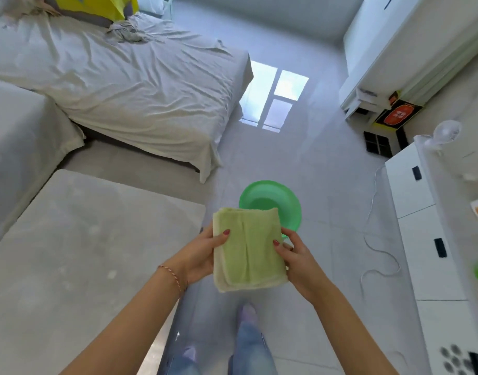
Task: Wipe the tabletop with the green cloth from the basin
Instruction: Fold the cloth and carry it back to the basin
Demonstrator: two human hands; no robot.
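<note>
The folded green cloth (248,249) is held in the air between both hands, its long axis running away from the person; the left hand (202,253) pinches its left edge with the thumb on top, and the right hand (297,255) pinches its right edge likewise, the other fingers hidden beneath. Just beyond, on the floor (327,185), the green basin (270,197) is partly covered by the cloth, and its visible part holds nothing I can make out. The pale tabletop (83,253) lies to the left, cut off by the frame.

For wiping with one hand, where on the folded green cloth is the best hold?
Probably flat across the top face of the cloth, coming from above. It is folded into a thick pad, now pinched at its side edges by the left hand and right hand.
</note>
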